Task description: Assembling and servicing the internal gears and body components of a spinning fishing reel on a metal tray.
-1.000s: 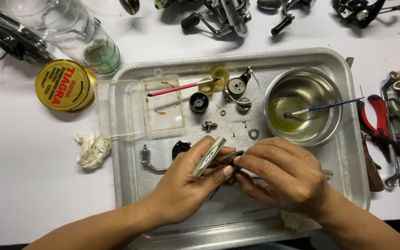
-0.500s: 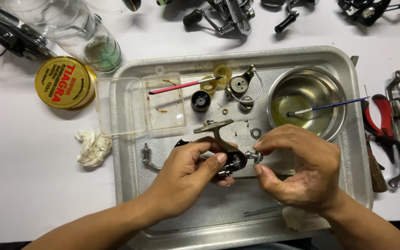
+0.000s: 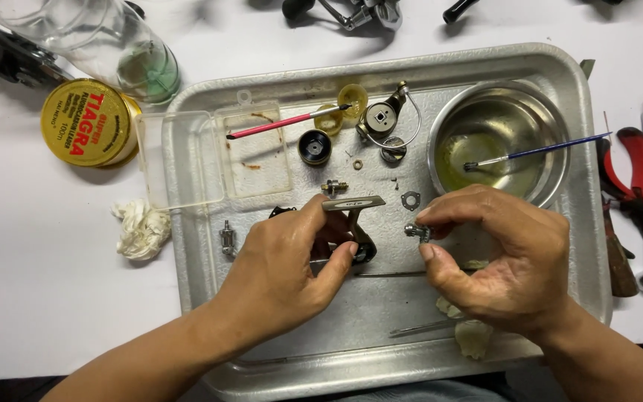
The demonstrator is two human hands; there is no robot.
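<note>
Metal tray [image 3: 195, 246] on white counter: left hand [image 3: 284, 268] grips a reel body [image 3: 351, 231] just above it, right hand [image 3: 500, 260] pinches a small metal part [image 3: 417, 231] alongside. Risk, imo: the part slips from the fingertips & gets lost among loose bits below.

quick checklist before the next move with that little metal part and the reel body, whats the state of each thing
1. Left hand has a firm hold on the reel body: ok.
2. Right hand pinches the small metal part between thumb and forefinger: ok.
3. Part and reel body both over the metal tray, so a drop lands inside: ok.
4. Part lined up with its seat: cannot tell, fingers hide it.
5. Loose washer lies on the tray close by the right hand, easy to knock: not ok.
6. Blue brush rests in the steel bowl: ok.
</note>
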